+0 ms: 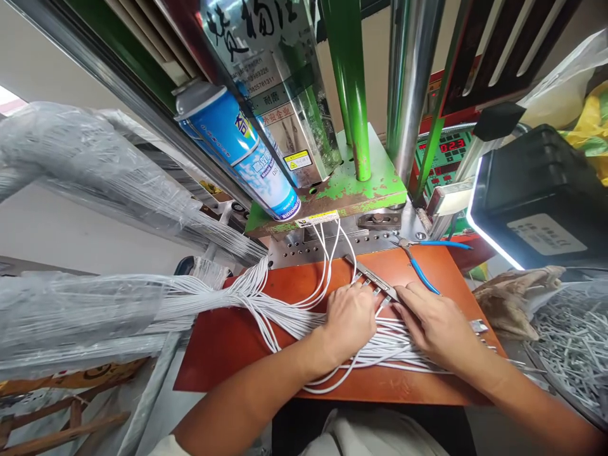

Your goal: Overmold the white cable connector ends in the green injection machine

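A slotted metal bar (373, 275) lies at an angle over the orange board, with several small metal connectors on white cables along its near side. My left hand (350, 318) is closed at these connectors, its fingers curled round a white cable; the fingertips are partly hidden. My right hand (434, 320) pinches the near right end of the bar between thumb and fingers. Under both hands runs a bundle of white cables (289, 316), its connector ends (479, 326) to the right of my right wrist. Several cables loop up from the board into the press.
Behind the board (228, 354) stands a green press plate (380, 183) with a blue spray can (242, 152) on it. Blue-handled pliers (420, 266) lie at the board's back right. A black lamp (536, 196) and a container of white scraps (574, 348) are at right.
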Action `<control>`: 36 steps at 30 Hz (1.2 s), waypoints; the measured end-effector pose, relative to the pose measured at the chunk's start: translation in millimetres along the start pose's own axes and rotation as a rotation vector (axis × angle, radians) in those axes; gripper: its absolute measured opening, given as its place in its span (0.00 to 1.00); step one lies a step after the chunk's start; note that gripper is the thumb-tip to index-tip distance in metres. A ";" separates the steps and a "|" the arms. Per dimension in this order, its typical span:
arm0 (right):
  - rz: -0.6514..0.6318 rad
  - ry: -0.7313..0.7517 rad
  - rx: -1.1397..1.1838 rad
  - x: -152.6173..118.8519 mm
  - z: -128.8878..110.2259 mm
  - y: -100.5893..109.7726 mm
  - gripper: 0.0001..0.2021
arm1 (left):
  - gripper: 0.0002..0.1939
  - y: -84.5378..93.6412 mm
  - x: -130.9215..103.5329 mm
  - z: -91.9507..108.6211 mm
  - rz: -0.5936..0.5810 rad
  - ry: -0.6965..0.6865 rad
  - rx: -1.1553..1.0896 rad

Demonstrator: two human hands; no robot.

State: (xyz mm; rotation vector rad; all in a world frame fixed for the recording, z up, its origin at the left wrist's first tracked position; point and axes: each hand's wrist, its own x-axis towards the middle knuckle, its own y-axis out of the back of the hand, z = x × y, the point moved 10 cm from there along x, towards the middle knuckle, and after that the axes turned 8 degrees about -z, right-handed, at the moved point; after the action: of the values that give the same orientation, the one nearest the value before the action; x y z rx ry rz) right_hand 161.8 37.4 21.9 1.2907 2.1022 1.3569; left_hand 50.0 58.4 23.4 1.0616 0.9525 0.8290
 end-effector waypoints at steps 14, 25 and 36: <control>-0.068 0.058 0.066 1.1 -1.2 -4.3 0.10 | 0.10 -6.5 4.2 -4.0 -0.028 0.010 -0.103; -0.039 -0.094 -0.059 0.6 7.6 -5.5 0.13 | 0.16 -8.7 -25.5 20.6 0.052 -0.057 0.060; 0.057 0.015 -0.039 64.7 17.1 43.4 0.21 | 0.13 65.8 -8.0 -137.5 0.504 0.149 -1.081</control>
State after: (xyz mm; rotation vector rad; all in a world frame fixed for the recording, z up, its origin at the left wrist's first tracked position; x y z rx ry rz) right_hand 160.7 106.0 62.6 1.3389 2.0523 1.4280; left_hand -86.7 114.8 61.3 0.2678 0.2192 1.6012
